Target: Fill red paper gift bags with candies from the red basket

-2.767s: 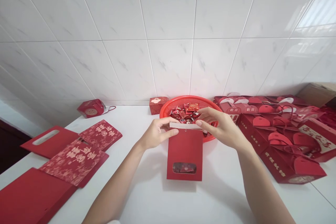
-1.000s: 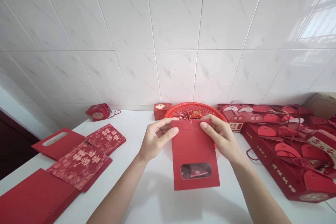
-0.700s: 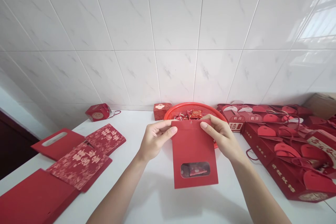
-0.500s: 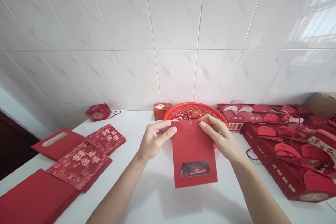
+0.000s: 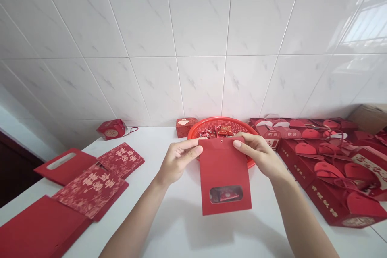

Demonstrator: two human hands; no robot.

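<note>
A red paper gift bag (image 5: pixel 225 169) hangs upright above the white table. Near its bottom is a clear rounded window, and a red-wrapped candy (image 5: pixel 229 195) shows through it. My left hand (image 5: pixel 178 161) pinches the bag's top left corner between thumb and fingers. At the top right corner my right hand (image 5: pixel 260 153) grips the folded edge, its thumb lying on the front. Behind the bag stands a red plastic basket (image 5: pixel 208 122) with wrapped candies (image 5: pixel 223 130) in it, partly hidden by the bag and my hands.
Flat red bags (image 5: pixel 90 187) lie overlapping at the left. Two small red boxes stand along the wall: a corded box (image 5: pixel 111 129) and a patterned box (image 5: pixel 185 127). Several red handled gift boxes (image 5: pixel 326 197) crowd the right side, with a cardboard box (image 5: pixel 370 117) behind.
The top flap now lies flatter across the bag's edge. My right hand has shifted slightly right along the top. My left hand keeps its pinch.
</note>
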